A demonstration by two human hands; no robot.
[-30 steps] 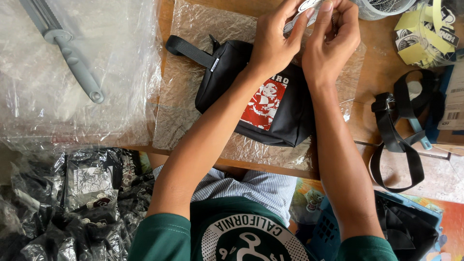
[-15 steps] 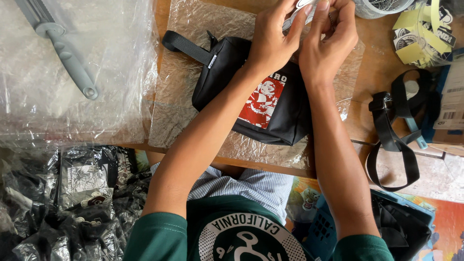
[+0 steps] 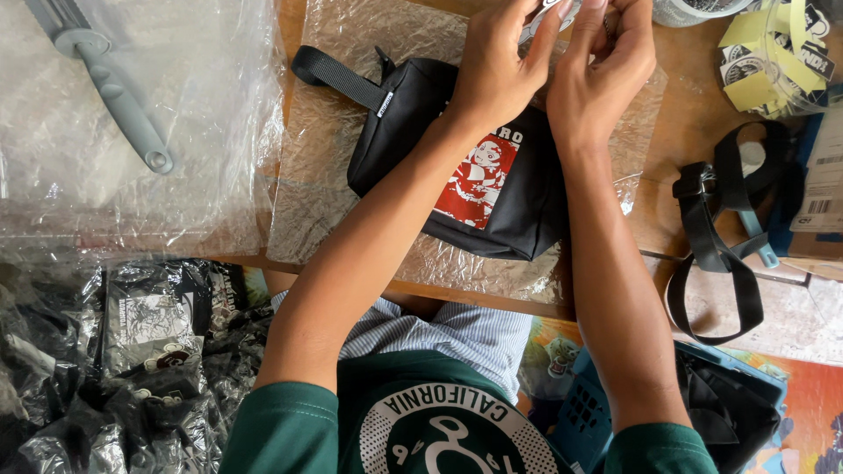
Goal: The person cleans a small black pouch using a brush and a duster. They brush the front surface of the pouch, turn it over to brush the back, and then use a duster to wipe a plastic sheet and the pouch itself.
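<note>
A black pouch bag (image 3: 505, 202) with a red and white picture patch lies on a clear plastic sheet (image 3: 351, 158) on the wooden table (image 3: 667, 211). Its black strap (image 3: 338, 77) runs off to the left. Above the bag, at the top edge of the view, my left hand (image 3: 502, 66) and my right hand (image 3: 601, 75) are together, pinching a small white and black sticker (image 3: 546, 10). Most of that sticker is cut off by the frame edge.
A grey plastic handle (image 3: 123, 101) lies under clear bags at the left. Bagged black items (image 3: 114, 351) are piled at the lower left. A loose black strap (image 3: 716, 246) and a bundle of yellow-backed stickers (image 3: 773, 57) sit at the right. A blue crate (image 3: 597, 412) stands below.
The view has shifted slightly. My hands stay together at the top edge over the bag, still working the small sticker.
</note>
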